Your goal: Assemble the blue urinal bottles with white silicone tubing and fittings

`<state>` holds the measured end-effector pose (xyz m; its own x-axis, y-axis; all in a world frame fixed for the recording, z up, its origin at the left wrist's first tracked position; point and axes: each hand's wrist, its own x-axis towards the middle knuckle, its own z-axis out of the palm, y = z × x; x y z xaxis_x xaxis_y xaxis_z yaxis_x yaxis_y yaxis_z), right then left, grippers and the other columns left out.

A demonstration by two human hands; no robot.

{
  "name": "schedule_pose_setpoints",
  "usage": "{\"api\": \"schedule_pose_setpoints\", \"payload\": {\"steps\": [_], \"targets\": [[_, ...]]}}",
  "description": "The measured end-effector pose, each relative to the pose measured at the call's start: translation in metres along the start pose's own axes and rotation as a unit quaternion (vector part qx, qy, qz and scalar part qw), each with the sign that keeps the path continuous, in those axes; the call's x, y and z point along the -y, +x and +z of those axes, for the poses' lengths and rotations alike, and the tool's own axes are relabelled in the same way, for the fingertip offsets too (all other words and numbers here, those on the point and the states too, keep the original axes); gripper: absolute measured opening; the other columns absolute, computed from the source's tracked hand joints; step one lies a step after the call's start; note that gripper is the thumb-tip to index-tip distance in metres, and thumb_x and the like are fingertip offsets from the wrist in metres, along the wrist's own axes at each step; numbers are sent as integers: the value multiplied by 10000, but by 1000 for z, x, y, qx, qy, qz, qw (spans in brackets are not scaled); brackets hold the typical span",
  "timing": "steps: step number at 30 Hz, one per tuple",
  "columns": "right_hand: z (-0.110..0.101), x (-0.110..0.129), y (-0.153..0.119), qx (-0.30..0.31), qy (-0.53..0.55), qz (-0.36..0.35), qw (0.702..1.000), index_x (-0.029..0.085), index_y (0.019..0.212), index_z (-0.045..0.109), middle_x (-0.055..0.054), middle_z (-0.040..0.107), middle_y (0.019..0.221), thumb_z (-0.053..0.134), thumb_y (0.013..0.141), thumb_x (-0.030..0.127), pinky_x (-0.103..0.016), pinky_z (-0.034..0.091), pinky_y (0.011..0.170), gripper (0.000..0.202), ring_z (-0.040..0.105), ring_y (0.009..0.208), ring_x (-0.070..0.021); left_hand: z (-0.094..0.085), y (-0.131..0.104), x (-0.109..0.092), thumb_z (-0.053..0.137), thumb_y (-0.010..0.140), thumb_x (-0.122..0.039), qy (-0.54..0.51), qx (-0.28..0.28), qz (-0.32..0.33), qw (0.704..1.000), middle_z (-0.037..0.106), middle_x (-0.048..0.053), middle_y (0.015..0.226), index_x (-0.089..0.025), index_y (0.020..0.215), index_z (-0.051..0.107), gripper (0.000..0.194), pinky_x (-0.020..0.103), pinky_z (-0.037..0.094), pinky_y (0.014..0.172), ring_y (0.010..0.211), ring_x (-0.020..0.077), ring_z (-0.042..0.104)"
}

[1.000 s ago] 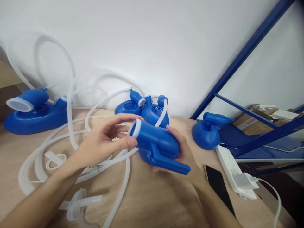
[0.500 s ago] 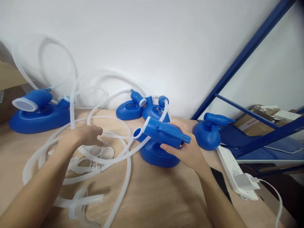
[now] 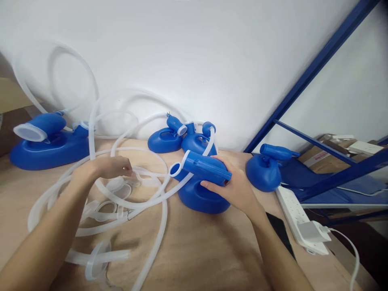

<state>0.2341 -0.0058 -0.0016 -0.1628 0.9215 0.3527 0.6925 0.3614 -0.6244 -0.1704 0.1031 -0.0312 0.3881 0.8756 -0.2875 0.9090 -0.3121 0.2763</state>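
My right hand (image 3: 238, 184) is wrapped round a blue tube-shaped urinal funnel (image 3: 206, 166) with a white rim, its rim end toward the left. Just below it, a blue plastic urinal bottle (image 3: 204, 198) stands on the table, its white-ringed mouth at the upper left. At left, my left hand (image 3: 112, 166) has its fingers closed over a pile of translucent plastic caps (image 3: 121, 190); a pale translucent piece shows at the fingertips, too unclear to name. Loops of white hose (image 3: 145, 204) lie around that pile and pass between the hands.
More blue urinal bottles stand at the far left (image 3: 51, 155), at the back (image 3: 163, 141) and at the right (image 3: 263, 173). A hose end with a translucent disc (image 3: 97, 258) lies in front. A power strip (image 3: 298, 218) runs along the right edge, beside blue shelving (image 3: 315, 141).
My left hand has lowered its fingers into the caps and closed them, and the caps shifted. The funnel in my right hand has moved slightly left and turned a little.
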Motion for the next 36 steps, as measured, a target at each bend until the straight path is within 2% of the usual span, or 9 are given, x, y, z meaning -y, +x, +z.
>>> {"api": "schedule_pose_setpoints", "payload": {"steps": [3, 6, 11, 14, 22, 27, 29, 31, 36], "targets": [[1, 5, -2, 24, 18, 1, 1000, 300, 1353, 594, -65, 775, 1259, 868, 789, 543, -535, 585, 997, 672, 745, 1141, -344, -18, -22, -18, 574, 886, -755, -60, -21, 56, 996, 820, 73, 943, -261, 907, 852, 568, 364, 575, 836, 884, 298, 741], [2, 10, -4, 56, 27, 3, 998, 313, 1339, 604, -36, 787, 1190, 880, 775, 528, -503, 596, 968, 663, 755, 1095, -320, -31, -41, -40, 563, 925, -710, -109, -111, 107, 982, 808, 73, 1233, -305, 1129, 853, 538, 359, 568, 957, 1116, 332, 730], [1, 12, -5, 64, 46, 0, 997, 300, 1280, 649, -43, 773, 1226, 881, 765, 512, -513, 579, 1006, 603, 727, 1151, -324, -36, -55, -64, 574, 972, -614, -137, -225, 177, 948, 833, 47, 1025, -351, 1281, 803, 465, 332, 593, 808, 901, 279, 752], [2, 11, -4, 87, 97, -4, 991, 285, 1325, 634, -59, 763, 1279, 881, 774, 475, -506, 574, 1045, 633, 718, 1198, -317, -30, -52, -74, 600, 1003, -531, -197, -254, 198, 926, 815, 35, 898, -344, 1288, 795, 393, 310, 603, 756, 804, 235, 741], [20, 15, -9, 107, 169, -41, 979, 285, 1380, 622, -78, 751, 1339, 864, 799, 489, -498, 587, 1048, 662, 724, 1217, -320, 3, -37, -129, 603, 1049, -481, -380, -261, 257, 850, 794, 70, 1042, -247, 1208, 784, 336, 304, 608, 821, 944, 212, 727], [34, 20, -16, 94, 210, -26, 973, 309, 1308, 709, -55, 784, 1249, 801, 822, 643, -500, 621, 1000, 597, 743, 1171, -332, 31, -31, -153, 613, 1051, -477, -478, -343, 286, 756, 716, 33, 900, -246, 1195, 760, 310, 287, 543, 751, 792, 165, 639], [39, 22, -18, 74, 209, -17, 975, 311, 1309, 706, -56, 780, 1242, 809, 805, 661, -484, 631, 981, 622, 747, 1156, -328, 36, -33, -160, 649, 1025, -464, -546, -339, 300, 705, 646, 10, 825, -261, 1201, 743, 284, 274, 510, 698, 749, 157, 588], [43, 24, -20, 53, 193, -20, 980, 318, 1318, 699, -54, 774, 1249, 810, 816, 637, -474, 633, 974, 606, 745, 1156, -324, 37, -37, -165, 697, 963, -504, -608, -284, 318, 670, 619, 13, 847, -272, 1263, 706, 379, 281, 511, 699, 774, 168, 582], [42, 25, -22, 49, 171, -79, 981, 330, 1314, 690, -43, 770, 1245, 797, 844, 562, -438, 636, 932, 535, 755, 1120, -309, 34, -46, -170, 617, 925, -651, -637, -181, 307, 683, 656, 106, 1298, -314, 1579, 439, 757, 409, 573, 903, 1062, 269, 649]]}}
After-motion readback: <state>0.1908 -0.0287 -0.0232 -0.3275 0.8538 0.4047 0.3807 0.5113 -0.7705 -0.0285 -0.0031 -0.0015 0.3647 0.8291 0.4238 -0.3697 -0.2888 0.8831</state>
